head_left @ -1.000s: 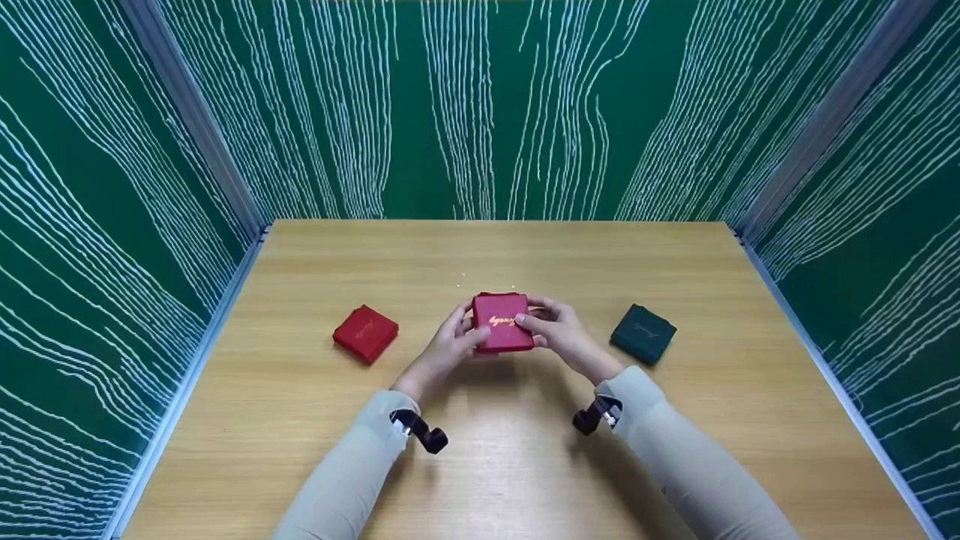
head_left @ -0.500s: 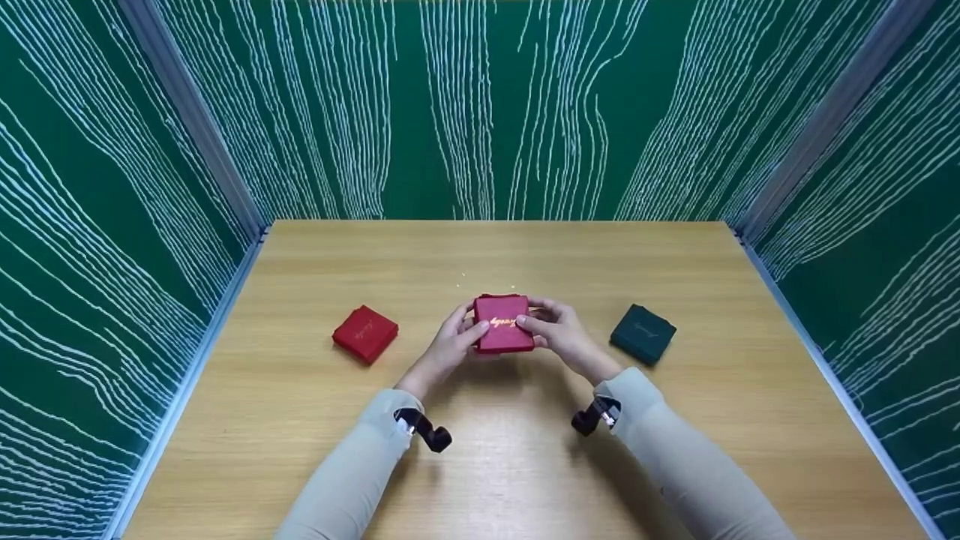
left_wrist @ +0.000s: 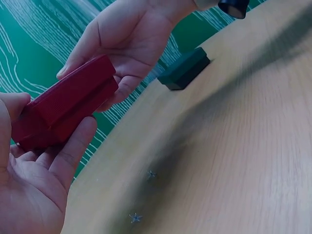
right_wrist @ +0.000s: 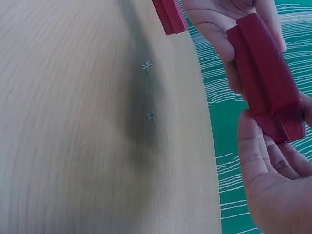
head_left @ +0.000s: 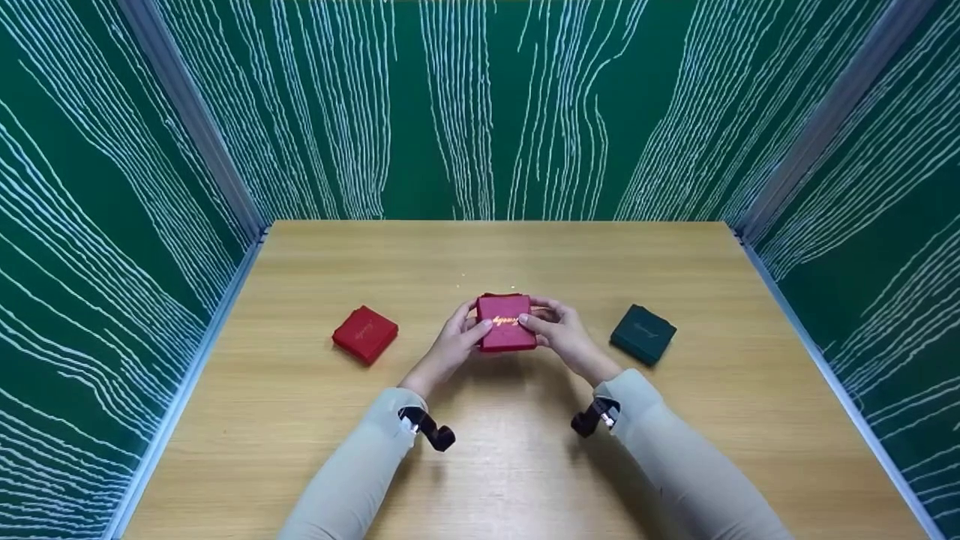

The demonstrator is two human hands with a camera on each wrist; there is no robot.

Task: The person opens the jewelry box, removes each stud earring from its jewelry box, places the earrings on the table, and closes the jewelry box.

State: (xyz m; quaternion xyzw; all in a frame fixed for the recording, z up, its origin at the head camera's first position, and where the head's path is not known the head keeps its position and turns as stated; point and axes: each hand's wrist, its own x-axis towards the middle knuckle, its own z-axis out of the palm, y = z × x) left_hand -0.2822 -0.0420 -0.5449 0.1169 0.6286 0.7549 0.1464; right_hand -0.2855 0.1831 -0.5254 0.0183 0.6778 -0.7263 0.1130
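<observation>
Both hands hold a small crimson jewelry box [head_left: 506, 337] in front of me, its lid carrying gold lettering that reads upside down. My left hand [head_left: 450, 343] grips the left side, thumb on the lid and fingers curled beneath. On the right side, my right hand [head_left: 568, 339] does the same, its thumb over part of the lettering. The wrist views show the closed box [left_wrist: 70, 100] clear of the table. Two tiny silvery star-shaped pieces, a nearer star [left_wrist: 135, 218] and a farther star [left_wrist: 152, 174], lie on the tabletop in shadow.
On the wooden table [head_left: 300, 465], a bright red box [head_left: 366, 334] lies to the left and a dark green box [head_left: 643, 334] to the right. Small pale specks [head_left: 463, 274] dot the table beyond the hands. Green walls with white wavy lines [head_left: 457, 112] enclose the table.
The held box has shifted slightly to the right with both hands around it. The left thumb has moved up a little on the lid. The other boxes have stayed in place.
</observation>
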